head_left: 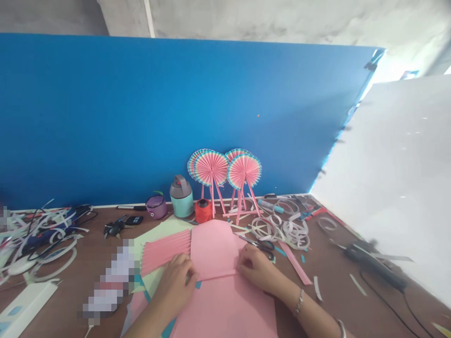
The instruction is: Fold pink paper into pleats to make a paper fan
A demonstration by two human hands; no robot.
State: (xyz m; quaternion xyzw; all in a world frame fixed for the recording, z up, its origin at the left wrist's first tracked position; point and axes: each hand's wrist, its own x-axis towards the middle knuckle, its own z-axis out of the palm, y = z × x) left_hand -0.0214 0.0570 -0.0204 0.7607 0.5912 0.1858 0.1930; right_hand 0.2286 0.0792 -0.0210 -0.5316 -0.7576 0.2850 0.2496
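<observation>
A pink sheet of paper [214, 246] lies in front of me, with a narrow fold along its near edge. At that fold's left end, my left hand [180, 277] pinches the paper with curled fingers. My right hand [257, 266] has thumb and fingers closed on the right end. More pink paper [225, 307] lies flat underneath, nearer to me. Left of the sheet, a pleated pink paper [165, 251] rests on pale green paper [155, 232]. Dark-handled scissors [266, 246] lie just beyond my right hand.
Pink paper fans [211, 168] stand at the blue partition [141, 117]. A teal flask [182, 202], a purple cup [156, 206] and a red spool [203, 211] stand beside them. Paper strips [294, 230] are heaped right. A glue gun [375, 265] lies far right, a power strip [26, 305] left.
</observation>
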